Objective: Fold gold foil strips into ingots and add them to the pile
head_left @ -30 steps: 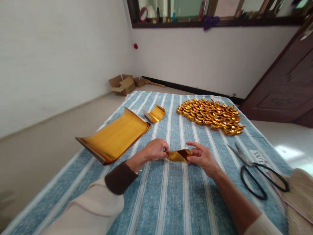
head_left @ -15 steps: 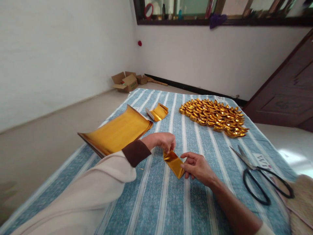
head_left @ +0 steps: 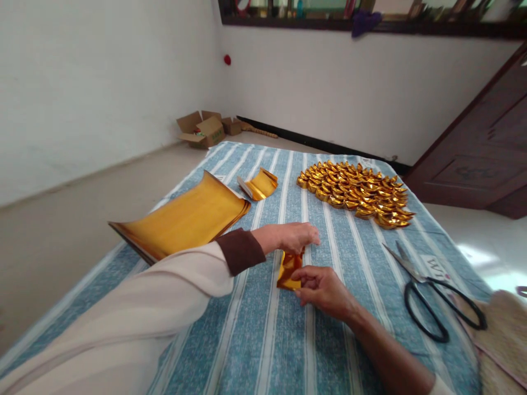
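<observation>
Holding: your two hands meet on a small folded piece of gold foil paper [head_left: 288, 270] near the middle of the blue-and-white striped cloth [head_left: 263, 340].
Left hand: your left hand [head_left: 290, 237] lies palm down over the top edge of the folded piece, its fingers [head_left: 309, 237] pressed together and reaching to the right.
Right hand: your right hand [head_left: 323, 289] sits just below and to the right of the piece, its fingers [head_left: 303, 272] curled and pinching the paper's right edge.
Paper: the folded piece stands tilted between both hands, its lower edge touching the cloth.
Stack: a curled stack of large gold foil sheets [head_left: 181, 219] lies to the left, just beyond your left sleeve [head_left: 241, 250].
Offcut: a smaller folded bundle of gold paper [head_left: 258, 185] rests farther back, beside the stack.
Finished pieces: a flat heap of folded gold paper ingots [head_left: 358, 193] covers the far right of the cloth.
Scissors: black-handled metal scissors [head_left: 432, 291] lie open at the right, well apart from your hands.
Floor: an open brown cardboard box [head_left: 202, 130] sits by the white wall.
</observation>
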`<action>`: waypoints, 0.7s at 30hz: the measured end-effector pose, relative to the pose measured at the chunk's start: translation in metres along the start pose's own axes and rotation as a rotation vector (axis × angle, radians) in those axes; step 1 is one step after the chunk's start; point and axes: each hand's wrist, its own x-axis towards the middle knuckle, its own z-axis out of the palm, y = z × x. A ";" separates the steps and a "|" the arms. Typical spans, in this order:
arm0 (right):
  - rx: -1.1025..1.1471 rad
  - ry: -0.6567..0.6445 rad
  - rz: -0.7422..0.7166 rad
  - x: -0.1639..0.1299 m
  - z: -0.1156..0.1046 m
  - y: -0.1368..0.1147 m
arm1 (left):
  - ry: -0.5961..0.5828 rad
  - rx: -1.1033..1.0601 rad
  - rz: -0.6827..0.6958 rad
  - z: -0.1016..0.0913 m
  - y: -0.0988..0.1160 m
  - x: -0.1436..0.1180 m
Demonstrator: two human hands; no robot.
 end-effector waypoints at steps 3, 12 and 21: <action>-0.092 -0.025 -0.053 -0.001 0.000 0.000 | -0.022 0.052 0.008 -0.003 -0.001 -0.009; -0.534 0.070 -0.438 0.001 0.005 -0.002 | -0.013 0.053 -0.193 0.014 0.002 -0.039; -1.041 0.309 -0.780 0.000 0.000 -0.005 | 0.094 -0.107 -0.001 0.032 0.000 -0.047</action>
